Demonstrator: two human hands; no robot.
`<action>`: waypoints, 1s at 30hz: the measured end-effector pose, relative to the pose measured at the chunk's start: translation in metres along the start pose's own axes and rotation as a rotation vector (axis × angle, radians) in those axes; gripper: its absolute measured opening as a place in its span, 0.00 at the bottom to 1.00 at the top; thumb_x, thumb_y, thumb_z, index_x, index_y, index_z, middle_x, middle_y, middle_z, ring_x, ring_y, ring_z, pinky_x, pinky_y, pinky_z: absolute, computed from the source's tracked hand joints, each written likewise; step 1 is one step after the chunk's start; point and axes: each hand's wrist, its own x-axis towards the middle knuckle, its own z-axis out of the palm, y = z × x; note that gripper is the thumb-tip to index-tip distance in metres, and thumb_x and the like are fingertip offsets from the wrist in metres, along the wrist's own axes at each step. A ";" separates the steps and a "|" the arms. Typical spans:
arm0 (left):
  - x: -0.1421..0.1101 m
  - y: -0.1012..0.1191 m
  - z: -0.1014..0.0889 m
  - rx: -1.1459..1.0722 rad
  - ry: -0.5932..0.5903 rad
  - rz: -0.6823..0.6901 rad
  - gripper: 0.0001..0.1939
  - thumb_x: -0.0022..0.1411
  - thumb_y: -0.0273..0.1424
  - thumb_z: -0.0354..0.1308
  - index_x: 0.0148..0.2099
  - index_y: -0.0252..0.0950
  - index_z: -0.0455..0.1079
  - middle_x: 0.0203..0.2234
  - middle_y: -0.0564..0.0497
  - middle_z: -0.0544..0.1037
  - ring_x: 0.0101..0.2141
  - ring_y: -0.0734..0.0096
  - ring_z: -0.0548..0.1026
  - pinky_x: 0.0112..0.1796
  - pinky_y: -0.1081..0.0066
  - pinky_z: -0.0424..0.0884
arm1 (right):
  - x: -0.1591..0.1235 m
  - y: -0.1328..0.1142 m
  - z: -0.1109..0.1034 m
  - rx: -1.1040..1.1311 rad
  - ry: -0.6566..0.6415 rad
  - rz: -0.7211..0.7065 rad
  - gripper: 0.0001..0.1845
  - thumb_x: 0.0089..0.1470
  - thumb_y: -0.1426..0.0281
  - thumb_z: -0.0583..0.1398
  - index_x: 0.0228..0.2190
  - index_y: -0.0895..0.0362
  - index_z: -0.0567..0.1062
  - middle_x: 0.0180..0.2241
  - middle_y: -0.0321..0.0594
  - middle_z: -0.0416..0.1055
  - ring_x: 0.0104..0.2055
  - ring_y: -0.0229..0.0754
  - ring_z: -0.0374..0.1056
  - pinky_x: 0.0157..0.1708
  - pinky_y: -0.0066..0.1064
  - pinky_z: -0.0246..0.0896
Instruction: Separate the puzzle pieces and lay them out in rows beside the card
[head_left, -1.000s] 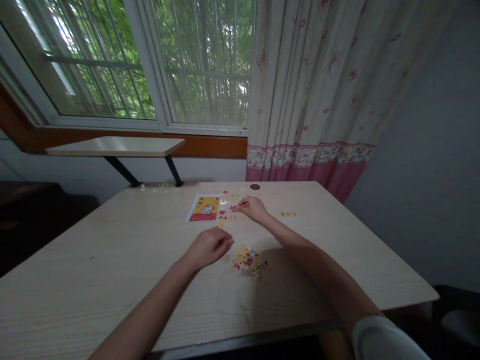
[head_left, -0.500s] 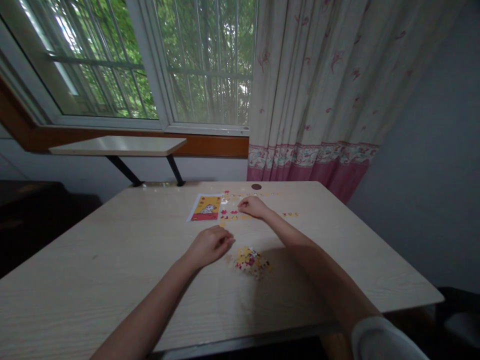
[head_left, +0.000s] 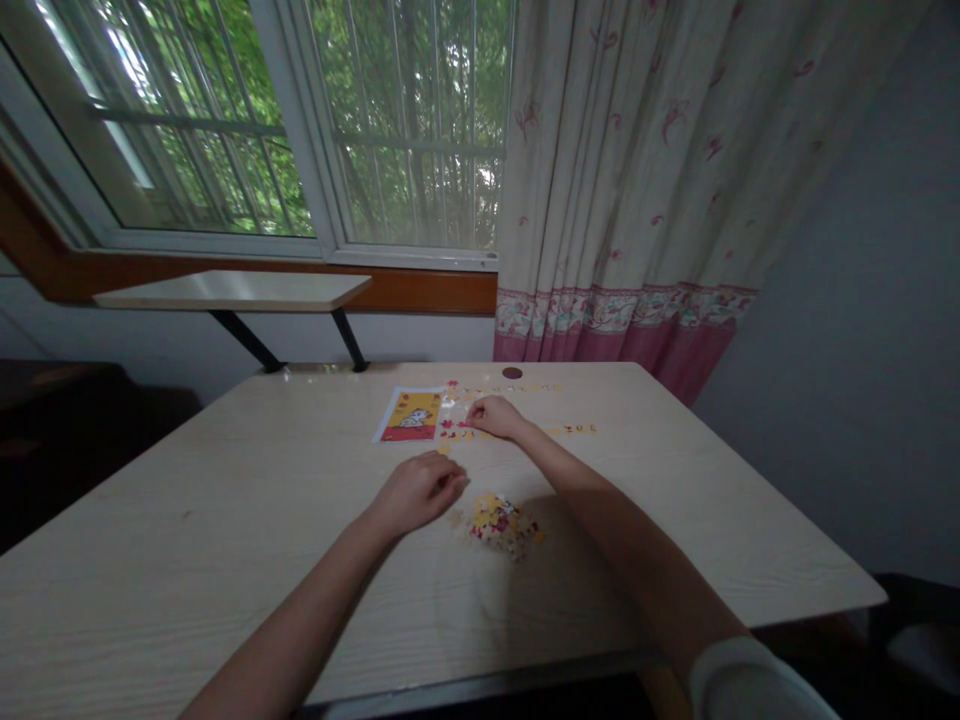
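Reaching to the far part of the table, my right hand (head_left: 495,416) is closed in a pinch, its fingertips at a small red puzzle piece (head_left: 463,423). Another red puzzle piece (head_left: 447,424) lies just left of it. My left hand (head_left: 420,492) rests nearer to me with curled fingers; whatever it may hold is hidden. To the right of its fingertips is a heap of small loose puzzle pieces (head_left: 501,525), yellow, red and white. A picture card (head_left: 414,414), yellow and red with a white cartoon animal, lies left of my right hand.
Pieces are laid out in an upper row (head_left: 536,388) and a lower row (head_left: 577,429) right of the card. A dark round disc (head_left: 512,373) lies near the far edge of the table (head_left: 285,560). A raised shelf (head_left: 232,290) stands at the back left, before the window.
My right hand has moved slightly left and toward me, and its fingertips now reach the red puzzle piece. My left hand has stayed in place.
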 end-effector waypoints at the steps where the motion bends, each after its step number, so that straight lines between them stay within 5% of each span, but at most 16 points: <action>1: 0.000 0.000 0.000 0.002 0.001 -0.001 0.15 0.63 0.36 0.45 0.33 0.35 0.69 0.24 0.50 0.71 0.28 0.71 0.68 0.30 0.73 0.63 | 0.001 0.001 0.000 0.000 0.001 -0.001 0.08 0.46 0.66 0.60 0.29 0.55 0.77 0.28 0.37 0.74 0.29 0.36 0.67 0.30 0.24 0.56; 10: 0.000 0.000 -0.001 0.032 -0.016 -0.006 0.14 0.63 0.36 0.46 0.32 0.35 0.68 0.24 0.50 0.71 0.27 0.71 0.68 0.29 0.74 0.62 | -0.008 -0.009 -0.014 0.024 0.026 -0.016 0.08 0.47 0.68 0.59 0.29 0.57 0.77 0.29 0.38 0.74 0.31 0.36 0.67 0.32 0.24 0.57; 17: 0.001 0.005 0.002 0.002 -0.034 0.002 0.13 0.62 0.35 0.47 0.33 0.35 0.69 0.25 0.50 0.71 0.28 0.71 0.68 0.31 0.73 0.63 | -0.087 -0.027 -0.042 0.107 -0.085 -0.229 0.10 0.51 0.68 0.57 0.32 0.59 0.77 0.27 0.38 0.72 0.28 0.34 0.64 0.29 0.23 0.55; 21: 0.004 0.015 0.006 -0.027 -0.063 0.050 0.11 0.62 0.33 0.47 0.34 0.35 0.69 0.26 0.50 0.71 0.31 0.70 0.68 0.33 0.73 0.64 | -0.128 -0.028 -0.040 0.109 -0.190 -0.348 0.12 0.51 0.66 0.58 0.37 0.56 0.76 0.32 0.40 0.72 0.34 0.36 0.65 0.37 0.26 0.57; 30: 0.003 0.022 0.012 -0.050 -0.129 0.094 0.10 0.61 0.33 0.49 0.37 0.36 0.70 0.28 0.49 0.71 0.33 0.68 0.68 0.35 0.71 0.64 | -0.136 -0.033 -0.031 0.150 -0.172 -0.313 0.13 0.47 0.66 0.62 0.37 0.55 0.75 0.34 0.39 0.71 0.38 0.39 0.64 0.42 0.30 0.57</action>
